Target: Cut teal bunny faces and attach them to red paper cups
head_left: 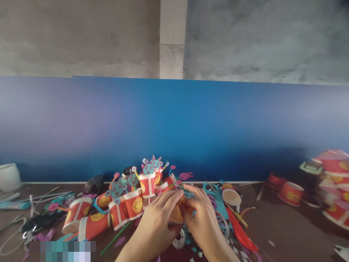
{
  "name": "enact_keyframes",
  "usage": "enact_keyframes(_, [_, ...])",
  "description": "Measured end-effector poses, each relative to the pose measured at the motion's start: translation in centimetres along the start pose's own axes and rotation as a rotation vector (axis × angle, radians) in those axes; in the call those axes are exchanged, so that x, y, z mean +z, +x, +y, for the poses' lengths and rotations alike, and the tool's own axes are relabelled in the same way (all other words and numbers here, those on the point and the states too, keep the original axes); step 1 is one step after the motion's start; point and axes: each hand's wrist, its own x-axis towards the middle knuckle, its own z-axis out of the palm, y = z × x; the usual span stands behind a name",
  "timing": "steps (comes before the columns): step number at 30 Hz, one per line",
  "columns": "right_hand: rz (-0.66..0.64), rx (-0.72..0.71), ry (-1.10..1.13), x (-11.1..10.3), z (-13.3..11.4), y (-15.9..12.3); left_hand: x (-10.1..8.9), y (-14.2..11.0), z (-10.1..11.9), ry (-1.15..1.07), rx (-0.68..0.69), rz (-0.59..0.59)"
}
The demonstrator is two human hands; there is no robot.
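Note:
Both my hands meet over the middle of the dark table around a red paper cup (176,214), mostly covered by my fingers. My left hand (159,214) wraps its near side with fingers bent over the top. From the other side my right hand (201,216) presses its fingers and thumb against the cup. Just left of them stand red-and-white paper cups (133,204) with gold emblems. Blue paper cat-like faces (148,169) rise from some of these. Below my hands lies a white tape roll (179,240).
A red-handled tool (241,231), a blue sheet (218,196) and paper scraps lie at the right. Stacked red cups (335,189) stand at far right. A white cup (9,177) and a black cord-like item (40,222) are at left. A blue panel (174,127) backs the table.

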Motion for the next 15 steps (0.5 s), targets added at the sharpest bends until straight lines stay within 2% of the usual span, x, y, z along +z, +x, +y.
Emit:
enact_keyframes(9, [0.009,0.031,0.097,0.26,0.28,-0.26,-0.52,0.11,0.13,-0.092,-0.008,0.001])
enact_keyframes(15, [-0.057,0.097,0.145,-0.38,0.35,0.04,-0.90,0.07,-0.17,-0.098,-0.055,-0.008])
